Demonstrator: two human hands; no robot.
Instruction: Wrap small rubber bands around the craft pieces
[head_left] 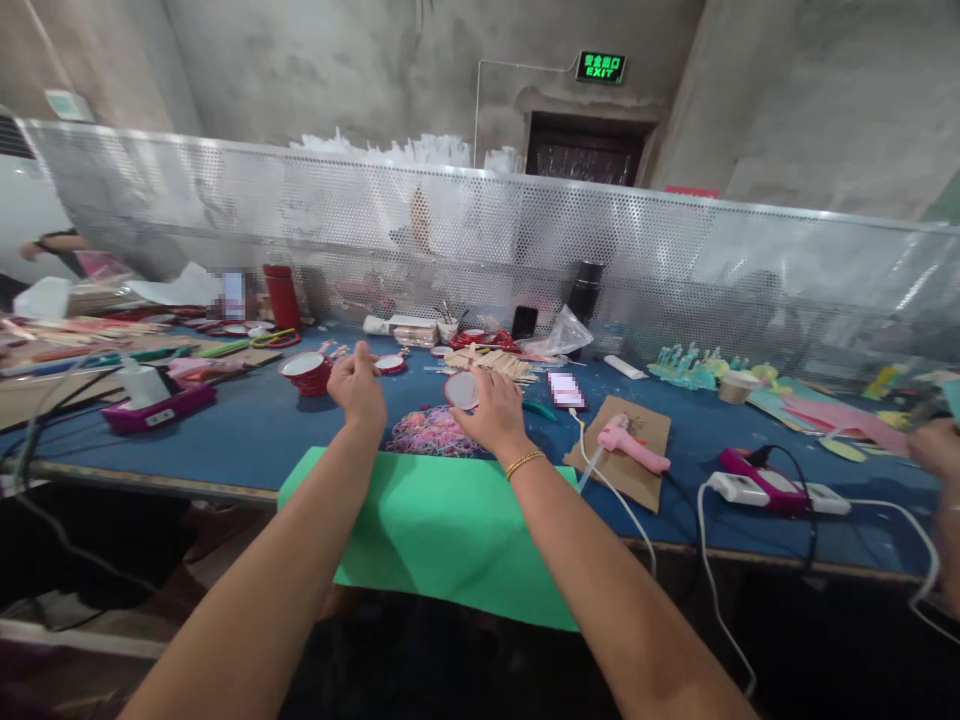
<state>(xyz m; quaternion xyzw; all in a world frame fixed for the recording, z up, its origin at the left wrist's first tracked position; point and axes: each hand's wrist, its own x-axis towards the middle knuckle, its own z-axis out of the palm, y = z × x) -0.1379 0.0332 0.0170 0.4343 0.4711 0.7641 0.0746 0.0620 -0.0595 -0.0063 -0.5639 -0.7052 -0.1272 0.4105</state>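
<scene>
**Hands out over the craft bench, small round mirror in play**

Both arms reach forward across the green sheet (442, 540) that hangs over the near edge of the blue table (247, 440). Right hand (491, 410) has its fingers curled around a small red-rimmed round mirror (461, 390), holding it just above the pile of pink and purple loops (431, 432). Left hand (358, 388) is loosely curled with the thumb up, nothing visibly in it as far as I can tell, sitting right beside a red cup (306, 372) with another little round mirror (391, 363) just past it.

Wooden sticks (491, 362) lie behind the mirror, and a pink glue gun (630, 445) rests on brown card (626, 455) off to the right, well apart from both hands.

My take on doing this bit well: pinch the mirror by its rim only, keep fingertips off the glass, and hold it level over the loops so it doesn't slip. Watch the glue gun cord (600, 470) near the right forearm too, easy thing to snag.
</scene>
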